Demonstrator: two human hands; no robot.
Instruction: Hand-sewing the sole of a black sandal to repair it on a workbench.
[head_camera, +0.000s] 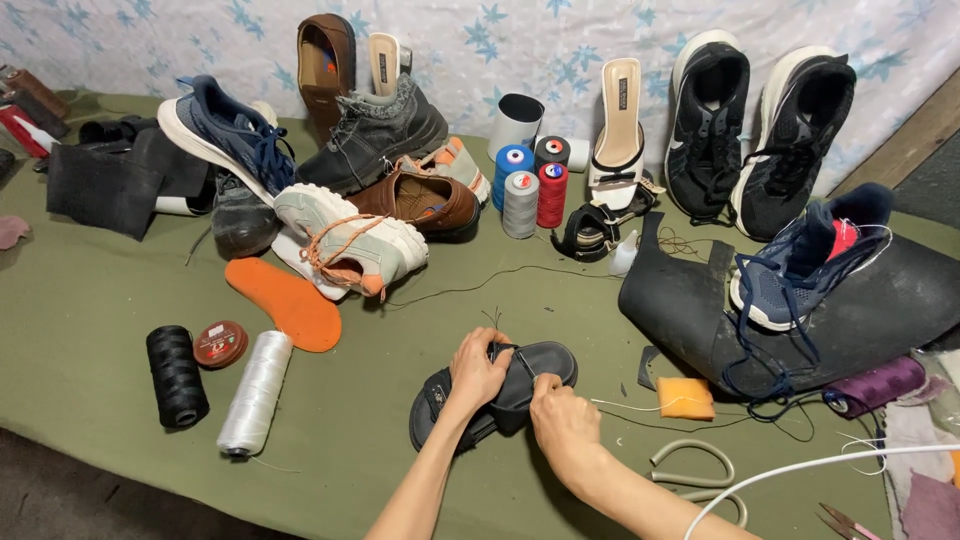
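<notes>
Both hands work on a black sandal (495, 390) lying near the front edge of the green surface (90, 310), a little right of its middle. The left hand (478, 368) presses down on the sandal's strap, fingers curled closed over it, while the right hand (562, 418) pinches the strap's far side, fingers drawn together around what looks like a thin dark thread; whether a needle is held cannot be told. Just right of the sandal lie a small orange pad (686, 398) and a loose white thread (625, 405). Toward the left front corner sit a white thread cone (256, 392), a black spool (177, 376) and a round red tin (220, 344). An orange insole (285, 303) lies behind them, and shoes crowd the back edge. The likely risk is the thread snagging or snapping if pulled hard, or the sandal sliding if the left hand's pressure eases.
</notes>
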